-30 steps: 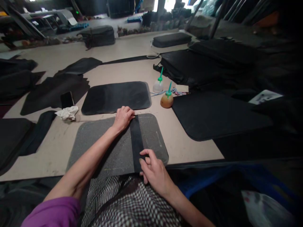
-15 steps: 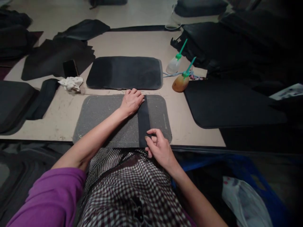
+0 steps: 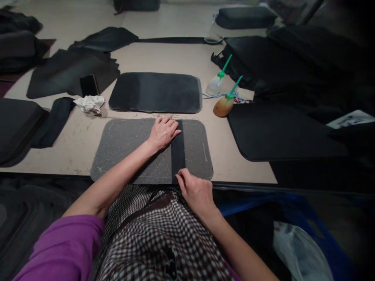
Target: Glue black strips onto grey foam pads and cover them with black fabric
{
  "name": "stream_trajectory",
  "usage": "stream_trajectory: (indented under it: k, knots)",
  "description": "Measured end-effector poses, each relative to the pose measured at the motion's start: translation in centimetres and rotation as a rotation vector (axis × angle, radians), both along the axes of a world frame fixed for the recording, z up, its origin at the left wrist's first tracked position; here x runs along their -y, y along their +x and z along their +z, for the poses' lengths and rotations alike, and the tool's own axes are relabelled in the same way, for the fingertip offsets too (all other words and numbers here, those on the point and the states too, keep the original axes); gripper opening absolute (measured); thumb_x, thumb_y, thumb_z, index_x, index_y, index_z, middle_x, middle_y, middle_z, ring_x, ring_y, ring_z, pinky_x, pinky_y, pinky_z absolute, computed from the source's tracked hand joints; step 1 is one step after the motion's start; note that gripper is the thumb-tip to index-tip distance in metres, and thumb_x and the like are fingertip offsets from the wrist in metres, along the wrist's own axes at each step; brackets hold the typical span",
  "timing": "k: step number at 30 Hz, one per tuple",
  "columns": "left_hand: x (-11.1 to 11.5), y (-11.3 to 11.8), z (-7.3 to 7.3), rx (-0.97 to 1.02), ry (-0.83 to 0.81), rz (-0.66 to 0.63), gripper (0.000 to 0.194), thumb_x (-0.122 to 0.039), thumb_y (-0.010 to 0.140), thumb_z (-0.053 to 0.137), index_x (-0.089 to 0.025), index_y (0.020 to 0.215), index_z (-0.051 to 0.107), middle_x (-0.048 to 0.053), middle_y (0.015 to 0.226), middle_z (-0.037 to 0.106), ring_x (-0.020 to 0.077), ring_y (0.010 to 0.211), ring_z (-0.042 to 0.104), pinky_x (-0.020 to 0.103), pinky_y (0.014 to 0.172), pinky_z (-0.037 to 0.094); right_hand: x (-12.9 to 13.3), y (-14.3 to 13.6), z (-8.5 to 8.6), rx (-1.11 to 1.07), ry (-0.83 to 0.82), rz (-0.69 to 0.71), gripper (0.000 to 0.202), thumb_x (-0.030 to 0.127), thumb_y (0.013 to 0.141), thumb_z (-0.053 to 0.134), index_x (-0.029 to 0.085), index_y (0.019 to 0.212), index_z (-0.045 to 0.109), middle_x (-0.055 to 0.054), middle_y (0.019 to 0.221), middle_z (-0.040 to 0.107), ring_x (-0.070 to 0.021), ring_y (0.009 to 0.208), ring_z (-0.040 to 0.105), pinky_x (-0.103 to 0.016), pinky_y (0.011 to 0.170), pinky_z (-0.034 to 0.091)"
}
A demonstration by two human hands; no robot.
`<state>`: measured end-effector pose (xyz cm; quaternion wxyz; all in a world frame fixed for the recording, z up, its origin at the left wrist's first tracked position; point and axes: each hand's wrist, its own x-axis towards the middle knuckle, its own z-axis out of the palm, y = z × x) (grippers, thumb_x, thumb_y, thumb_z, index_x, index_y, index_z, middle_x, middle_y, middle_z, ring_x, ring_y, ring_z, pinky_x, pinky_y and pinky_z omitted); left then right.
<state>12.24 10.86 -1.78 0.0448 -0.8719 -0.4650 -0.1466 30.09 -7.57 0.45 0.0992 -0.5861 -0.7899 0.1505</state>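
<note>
Positions are given clockwise about the centre of the grey panel (image 3: pixel 125 156), with 12 o'clock pointing away from the worker. The work surface is a light beige tabletop (image 3: pixel 158 58), with dark scuff marks near its front edge. The lighting is dim, and the right margin falls into deep shadow.

At 12 o'clock, just beyond the grey panel, lies a black panel (image 3: pixel 156 91). At 2 o'clock stand an amber bottle (image 3: pixel 223 106) and, beyond it, a clear bottle (image 3: pixel 215 86), both with green spouts. A larger black sheet (image 3: pixel 281 132) occupies 3 o'clock. At 9 o'clock sits a dark stack (image 3: pixel 17 130); at 10 o'clock, a crumpled white tissue (image 3: pixel 90 104) and a phone (image 3: pixel 89 85). Below the tabletop, at 4 o'clock, a translucent bag (image 3: pixel 297 248) lies partly over a blue crate.

The grey panel lies flat at the front edge of the tabletop, before the worker. It has rounded corners, a speckled face and a faint line inside its border. A plain black strip (image 3: pixel 178 154) crosses it from far edge to near edge, right of centre.

Left hand (image 3: pixel 163 132), 1 o'clock: palm down, fingers extended, thumb over the strip. Right hand (image 3: pixel 195 192), 4 o'clock: fingers curled at the strip's near end; whether they pinch it cannot be determined.
</note>
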Motion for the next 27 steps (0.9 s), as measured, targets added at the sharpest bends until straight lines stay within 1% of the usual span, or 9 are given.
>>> stream_trajectory:
  k: [3,6,8,10,14,17,19,23,27]
  knots:
    - [0.2,0.0,0.2,0.014,-0.007,0.002,0.039,-0.044,0.106,0.039,-0.019,0.124,0.063,0.015,0.127,0.068,0.0326,0.123,0.053,0.049,0.102,0.034,-0.1,0.1,0.6,-0.001,0.195,0.050,0.018,0.022,0.103,0.054,0.020,0.088,0.065,-0.005,0.081,0.064,-0.0203,0.074,0.057,-0.033,0.066,0.032]
    - [0.0,0.0,0.2,0.030,-0.024,0.000,0.033,-0.039,0.106,0.042,-0.021,0.124,0.063,0.014,0.128,0.068,0.0318,0.125,0.052,0.048,0.102,0.035,-1.0,0.4,1.0,-0.083,0.273,0.127,0.009,0.015,0.096,0.061,0.019,0.097,0.069,-0.008,0.097,0.063,-0.0237,0.091,0.054,-0.036,0.079,0.036]
    - [-0.4,0.0,0.1,0.046,-0.036,0.002,0.031,-0.036,0.105,0.044,-0.021,0.123,0.063,0.013,0.129,0.066,0.0314,0.126,0.051,0.048,0.102,0.036,-1.6,0.7,1.0,-0.125,0.247,0.202,0.014,0.011,0.095,0.060,0.018,0.104,0.070,-0.008,0.101,0.063,-0.0238,0.094,0.052,-0.037,0.083,0.037]
    - [-0.9,0.1,0.2,0.061,-0.048,0.006,0.027,-0.033,0.104,0.046,-0.021,0.121,0.064,0.013,0.129,0.065,0.0309,0.125,0.050,0.047,0.102,0.037,-2.0,1.0,0.7,-0.131,0.204,0.239,0.016,0.010,0.097,0.058,0.018,0.103,0.070,-0.007,0.098,0.062,-0.0231,0.092,0.051,-0.038,0.083,0.037]
    - [-2.6,0.2,0.4,0.122,-0.070,0.041,0.022,-0.031,0.102,0.052,-0.020,0.114,0.067,0.013,0.128,0.062,0.0303,0.122,0.048,0.045,0.098,0.040,-2.1,1.1,0.2,-0.145,0.162,0.219,0.017,0.011,0.098,0.056,0.019,0.102,0.070,-0.006,0.094,0.062,-0.0230,0.090,0.050,-0.039,0.082,0.036]
    - [-4.0,0.4,0.3,0.131,-0.088,0.074,0.024,-0.032,0.100,0.055,-0.022,0.119,0.067,0.013,0.124,0.063,0.0295,0.116,0.050,0.044,0.093,0.041,-2.1,1.0,0.1,-0.162,0.165,0.205,0.016,0.011,0.098,0.057,0.019,0.102,0.071,-0.005,0.094,0.062,-0.0228,0.089,0.050,-0.039,0.080,0.036]
    - [-4.7,0.5,0.2,0.115,-0.115,0.068,0.026,-0.033,0.101,0.055,-0.025,0.122,0.068,0.012,0.118,0.065,0.0285,0.110,0.052,0.043,0.090,0.041,-2.1,1.0,0.1,-0.173,0.171,0.203,0.015,0.012,0.098,0.059,0.019,0.102,0.071,-0.005,0.095,0.063,-0.0228,0.089,0.050,-0.039,0.081,0.036]
    - [-5.4,0.4,0.0,0.139,-0.152,0.056,0.021,-0.035,0.099,0.060,-0.025,0.112,0.073,0.009,0.106,0.068,0.0267,0.103,0.054,0.040,0.087,0.040,-2.3,1.2,0.1,-0.163,0.177,0.203,0.014,0.014,0.100,0.058,0.018,0.102,0.071,-0.006,0.095,0.064,-0.0230,0.090,0.050,-0.039,0.081,0.036]
    - [-5.7,0.3,0.2,0.156,-0.132,0.069,0.018,-0.035,0.097,0.065,-0.024,0.107,0.074,0.007,0.102,0.068,0.0270,0.101,0.055,0.039,0.085,0.038,-2.2,1.4,0.0,-0.131,0.173,0.235,0.012,0.017,0.100,0.058,0.017,0.101,0.071,-0.006,0.096,0.064,-0.0237,0.090,0.049,-0.040,0.082,0.036]
